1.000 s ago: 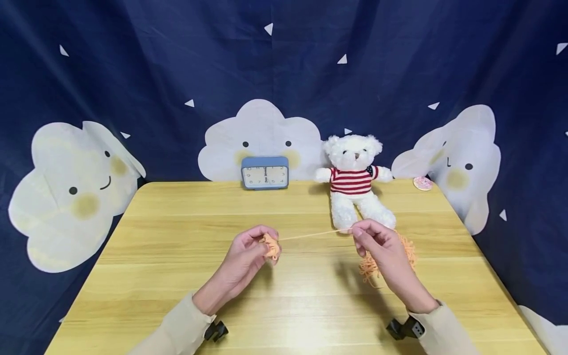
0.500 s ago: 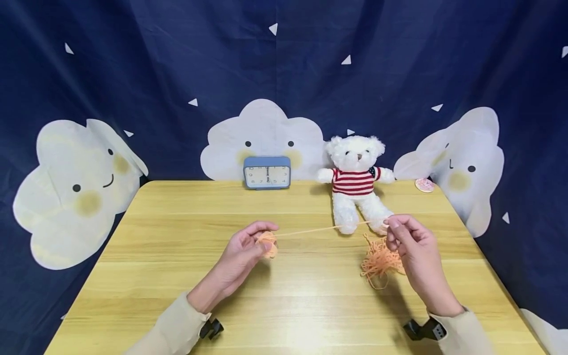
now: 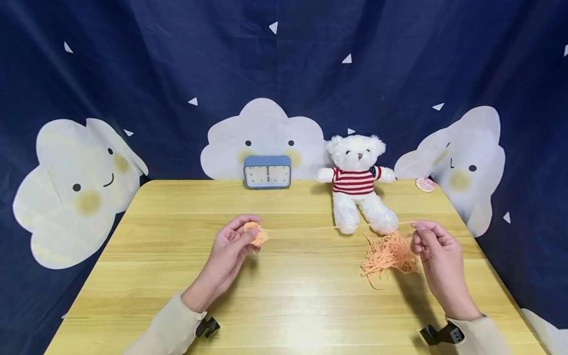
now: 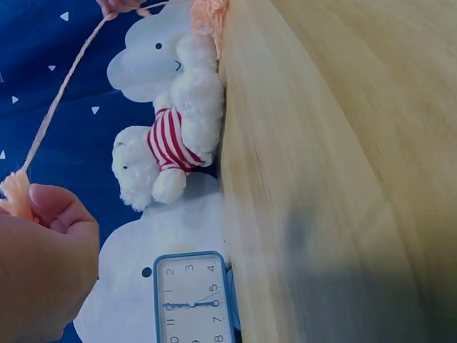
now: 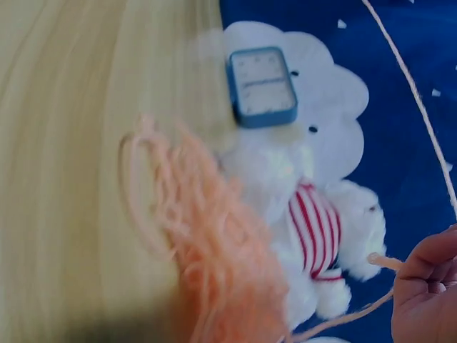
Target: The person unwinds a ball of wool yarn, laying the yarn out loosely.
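Observation:
My left hand point(image 3: 235, 246) grips a small wound bundle of orange yarn point(image 3: 256, 233) between thumb and fingers, left of the table's middle. From it a single strand of yarn point(image 4: 68, 82) runs taut across to my right hand point(image 3: 437, 264), which pinches it between thumb and curled index finger. Below that strand a loose, tangled heap of orange yarn point(image 3: 386, 256) lies on the table, just left of my right hand. In the right wrist view another length of yarn point(image 5: 350, 314) leads from my right hand point(image 5: 428, 286) down to the heap.
A white teddy bear point(image 3: 353, 182) in a red-striped sweater sits at the back, behind the heap. To its left stands a blue clock point(image 3: 267, 172). A round pink disc point(image 3: 425, 185) lies at the far right corner of the wooden table point(image 3: 177, 207). A dark blue cloud-print curtain point(image 3: 168, 59) hangs behind.
My right hand has moved right, away from the heap, and my left hand slightly left. The strand between them has grown longer, and the heap shows more fully.

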### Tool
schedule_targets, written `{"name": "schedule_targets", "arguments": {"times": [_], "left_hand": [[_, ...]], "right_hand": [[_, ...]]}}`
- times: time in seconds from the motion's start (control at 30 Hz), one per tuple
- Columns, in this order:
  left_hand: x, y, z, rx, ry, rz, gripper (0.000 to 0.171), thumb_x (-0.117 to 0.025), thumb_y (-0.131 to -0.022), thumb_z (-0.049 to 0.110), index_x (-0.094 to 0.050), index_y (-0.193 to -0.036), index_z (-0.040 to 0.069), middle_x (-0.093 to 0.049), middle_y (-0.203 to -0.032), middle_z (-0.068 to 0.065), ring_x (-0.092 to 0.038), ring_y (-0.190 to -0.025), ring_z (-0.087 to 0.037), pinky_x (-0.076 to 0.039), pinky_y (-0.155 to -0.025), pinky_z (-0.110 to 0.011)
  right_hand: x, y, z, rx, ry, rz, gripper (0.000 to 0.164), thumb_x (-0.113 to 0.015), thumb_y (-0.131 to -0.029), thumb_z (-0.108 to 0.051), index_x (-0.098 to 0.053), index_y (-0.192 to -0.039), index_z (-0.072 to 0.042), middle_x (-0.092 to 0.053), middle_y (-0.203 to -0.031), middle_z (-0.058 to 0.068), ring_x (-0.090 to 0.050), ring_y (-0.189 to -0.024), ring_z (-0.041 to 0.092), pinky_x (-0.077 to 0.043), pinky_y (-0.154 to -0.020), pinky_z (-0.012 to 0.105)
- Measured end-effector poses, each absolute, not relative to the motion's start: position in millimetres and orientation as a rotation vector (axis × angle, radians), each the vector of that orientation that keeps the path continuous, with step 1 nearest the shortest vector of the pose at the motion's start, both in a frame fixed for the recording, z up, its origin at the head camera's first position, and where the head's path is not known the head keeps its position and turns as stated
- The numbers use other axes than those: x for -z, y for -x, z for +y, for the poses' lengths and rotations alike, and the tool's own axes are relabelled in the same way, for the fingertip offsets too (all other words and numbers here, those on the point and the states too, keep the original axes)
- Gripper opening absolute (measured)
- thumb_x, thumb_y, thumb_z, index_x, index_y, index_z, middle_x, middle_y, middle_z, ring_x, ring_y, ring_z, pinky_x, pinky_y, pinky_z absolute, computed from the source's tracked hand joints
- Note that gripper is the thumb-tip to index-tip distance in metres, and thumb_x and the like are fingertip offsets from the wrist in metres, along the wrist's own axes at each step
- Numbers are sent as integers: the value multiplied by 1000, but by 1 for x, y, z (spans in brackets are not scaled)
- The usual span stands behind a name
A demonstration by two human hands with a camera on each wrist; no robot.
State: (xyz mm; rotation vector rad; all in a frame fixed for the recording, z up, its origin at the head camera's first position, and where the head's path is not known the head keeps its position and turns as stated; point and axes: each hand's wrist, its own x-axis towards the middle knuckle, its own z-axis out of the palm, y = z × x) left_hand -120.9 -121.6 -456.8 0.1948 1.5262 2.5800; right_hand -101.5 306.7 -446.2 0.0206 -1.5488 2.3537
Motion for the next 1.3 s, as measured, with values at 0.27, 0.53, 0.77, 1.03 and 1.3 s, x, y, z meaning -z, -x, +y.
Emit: {"name": "schedule_targets", "arguments": {"times": [0.27, 0.53, 0.77, 1.03, 1.3], "left_hand": [[455, 122, -128, -2696, -145, 1464, 26, -65, -106, -5, -66, -132, -3, -65, -108, -7, -65, -85, -14, -59, -70, -22], [454, 123, -130, -2797, -67, 1478, 29, -61, -105, -9, -65, -132, 0, -68, -116, -9, -65, -90, -14, -58, -74, -23], [452, 125, -130, -2906, -100, 1402, 30, -58, -103, -14, -63, -129, -1, -70, -109, -7, -66, -92, -16, -60, -78, -24], [449, 127, -129, -2956, -167, 1355, 28, -55, -102, -16, -68, -120, 1, -69, -108, -8, -66, -93, -18, -59, -80, -28], [451, 124, -125, -2891, -251, 1325, 25, -58, -103, -13, -69, -117, 3, -72, -102, -8, -70, -85, -18, -59, -70, -24]], "right_hand": [[462, 105, 337, -2388, 126, -1577, 21, -58, -112, 0, -78, -103, 1, -66, -80, 4, -60, -67, 11, -52, -56, 19], [474, 109, 360, -2296, 312, -1837, 21, -63, -111, -7, -80, -99, -8, -68, -81, 0, -61, -69, 8, -54, -58, 19], [485, 110, 370, -1920, 377, -2486, 22, -59, -113, -12, -74, -101, 0, -64, -80, -4, -57, -70, 10, -52, -61, 23], [490, 112, 365, -1764, 304, -2642, 22, -60, -113, -13, -69, -113, 6, -60, -82, -3, -56, -72, 11, -50, -62, 26], [477, 106, 343, -1873, 485, -2334, 21, -61, -111, -14, -66, -131, -8, -65, -103, -8, -62, -82, 8, -54, -69, 21]]}}
